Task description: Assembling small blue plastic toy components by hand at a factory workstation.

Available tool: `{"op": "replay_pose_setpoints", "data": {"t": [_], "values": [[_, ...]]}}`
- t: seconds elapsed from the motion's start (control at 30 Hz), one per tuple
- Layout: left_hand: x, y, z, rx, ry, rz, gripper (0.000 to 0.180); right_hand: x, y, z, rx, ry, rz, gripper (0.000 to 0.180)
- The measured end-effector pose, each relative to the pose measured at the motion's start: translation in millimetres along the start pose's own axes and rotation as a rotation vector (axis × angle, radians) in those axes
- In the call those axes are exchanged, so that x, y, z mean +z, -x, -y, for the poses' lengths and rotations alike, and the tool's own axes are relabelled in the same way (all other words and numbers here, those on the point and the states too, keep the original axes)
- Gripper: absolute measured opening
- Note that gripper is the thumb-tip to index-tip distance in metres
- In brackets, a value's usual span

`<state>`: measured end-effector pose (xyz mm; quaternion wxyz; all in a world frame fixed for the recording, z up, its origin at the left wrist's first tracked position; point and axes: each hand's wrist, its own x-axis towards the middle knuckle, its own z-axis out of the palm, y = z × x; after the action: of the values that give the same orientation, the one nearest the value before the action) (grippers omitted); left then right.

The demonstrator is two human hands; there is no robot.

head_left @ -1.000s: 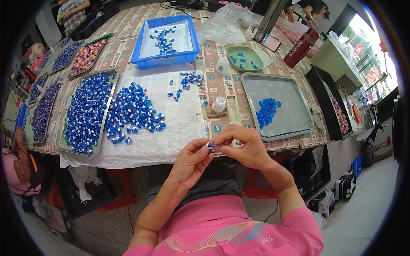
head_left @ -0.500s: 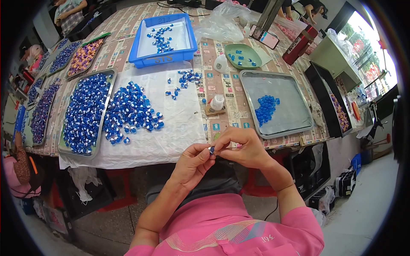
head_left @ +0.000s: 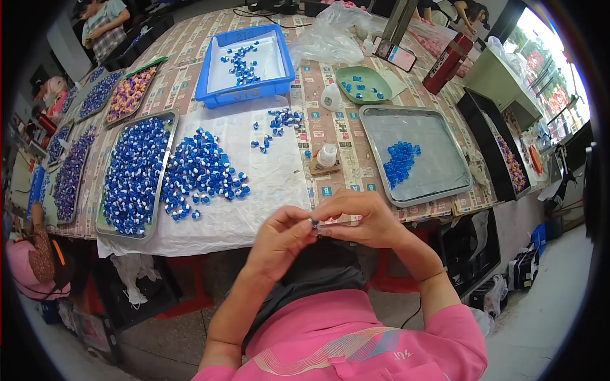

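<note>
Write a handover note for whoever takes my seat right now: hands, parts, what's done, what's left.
Left hand and right hand meet at the table edge, both pinching one small blue piece between fingertips.
Loose blue-and-white pieces lie heaped on the white sheet; more fill the left tray.
A small blue cluster sits in the right tray, apparently finished.
Most pieces look unhandled.

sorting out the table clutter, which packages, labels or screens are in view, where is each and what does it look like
Phone: far right of the table, flat, dark frame, lit pale screen.
Red box: right of the phone, tall, upright.
Clear plastic bag: far side, crumpled.
Blue tray: far centre, rectangular, dark marking on its front wall.
</note>
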<state>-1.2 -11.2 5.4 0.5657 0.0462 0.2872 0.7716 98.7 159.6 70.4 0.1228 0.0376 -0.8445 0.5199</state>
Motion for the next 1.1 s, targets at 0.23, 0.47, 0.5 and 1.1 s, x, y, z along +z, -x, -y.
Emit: {"op": "replay_pose_setpoints", "data": {"t": [0.23, 0.47, 0.5, 1.1], "values": [[-41.4, -9.6, -83.9, 0.726, -1.286, -0.547, 0.014, -23.5, 22.3, -10.4, -0.013, 0.098, -0.072, 0.020], [-23.8, -37.8, -93.3, 0.978, -1.853, -0.643, 0.029, -40.8, 49.6, -19.9, 0.093, 0.020, -0.064, 0.020], [-17.5, -48.0, -86.1, 0.984, -1.870, -0.546, 0.038, -42.0, 52.5, -20.3, 0.098, 0.006, -0.054, 0.021], [9.9, -230.9, -22.5, 0.695, -2.144, -0.591, 0.096, -97.6, 125.7, -42.3, 0.057, -0.092, -0.120, 0.019]]}}
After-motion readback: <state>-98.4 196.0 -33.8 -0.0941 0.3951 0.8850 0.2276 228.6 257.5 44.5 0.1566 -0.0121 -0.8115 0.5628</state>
